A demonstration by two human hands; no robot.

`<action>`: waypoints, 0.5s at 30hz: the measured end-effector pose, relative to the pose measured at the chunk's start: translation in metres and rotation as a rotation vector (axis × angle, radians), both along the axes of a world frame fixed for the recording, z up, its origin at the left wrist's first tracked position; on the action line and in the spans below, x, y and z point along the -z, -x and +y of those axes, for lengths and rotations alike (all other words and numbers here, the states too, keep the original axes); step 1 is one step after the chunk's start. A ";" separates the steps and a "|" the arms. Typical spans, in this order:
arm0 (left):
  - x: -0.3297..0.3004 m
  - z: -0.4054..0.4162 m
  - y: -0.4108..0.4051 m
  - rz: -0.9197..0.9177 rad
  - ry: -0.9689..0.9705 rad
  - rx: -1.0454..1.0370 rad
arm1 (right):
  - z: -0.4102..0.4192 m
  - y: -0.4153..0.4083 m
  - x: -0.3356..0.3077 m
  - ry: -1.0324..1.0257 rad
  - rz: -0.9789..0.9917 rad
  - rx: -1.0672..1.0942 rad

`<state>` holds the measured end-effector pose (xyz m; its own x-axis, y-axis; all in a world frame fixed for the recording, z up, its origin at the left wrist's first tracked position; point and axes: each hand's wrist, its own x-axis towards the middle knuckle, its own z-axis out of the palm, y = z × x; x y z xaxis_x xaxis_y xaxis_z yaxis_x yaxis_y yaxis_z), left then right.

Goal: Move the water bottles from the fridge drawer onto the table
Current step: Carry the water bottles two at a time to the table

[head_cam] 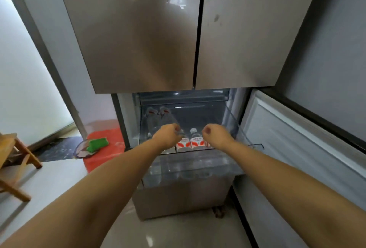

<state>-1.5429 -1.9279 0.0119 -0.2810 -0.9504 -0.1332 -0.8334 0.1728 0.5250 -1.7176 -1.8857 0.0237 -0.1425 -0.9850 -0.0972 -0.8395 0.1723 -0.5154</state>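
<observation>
Both arms reach into the open fridge drawer (233,127), a clear bin pulled out below the shut upper doors (138,40). The left hand (167,135) is curled over the neck of a bottle (183,142) lying just under its fingers; it looks like a grip, though the fingers hide the contact, so I cannot tell for certain. The right hand (214,134) is a loose fist holding nothing, hovering just beside and to the right of a second bottle (196,141), whose cap points away from the person. Fainter bottle shapes beyond the left hand may be reflections in the clear wall. To do this step well, each hand should wrap a bottle around the body or shoulder rather than the cap, since chilled plastic is likely slick, then lift straight up enough to clear the front lip of the drawer nearest the wrists before drawing back. No counter is in view; a wooden stool (13,160) stands far to the left of the left arm.
</observation>
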 end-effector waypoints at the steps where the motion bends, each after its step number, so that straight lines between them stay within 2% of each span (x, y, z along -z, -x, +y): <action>1: 0.006 -0.007 -0.001 -0.005 -0.014 -0.028 | -0.012 0.002 0.004 -0.021 0.005 -0.017; 7: 0.041 -0.069 -0.018 0.005 -0.040 -0.211 | -0.083 -0.015 0.034 -0.082 -0.042 -0.143; 11: 0.066 -0.124 -0.027 -0.026 -0.061 -0.312 | -0.137 -0.030 0.054 -0.046 -0.101 -0.162; 15: 0.084 -0.171 -0.026 0.013 -0.163 -0.333 | -0.192 -0.040 0.071 -0.071 -0.131 -0.169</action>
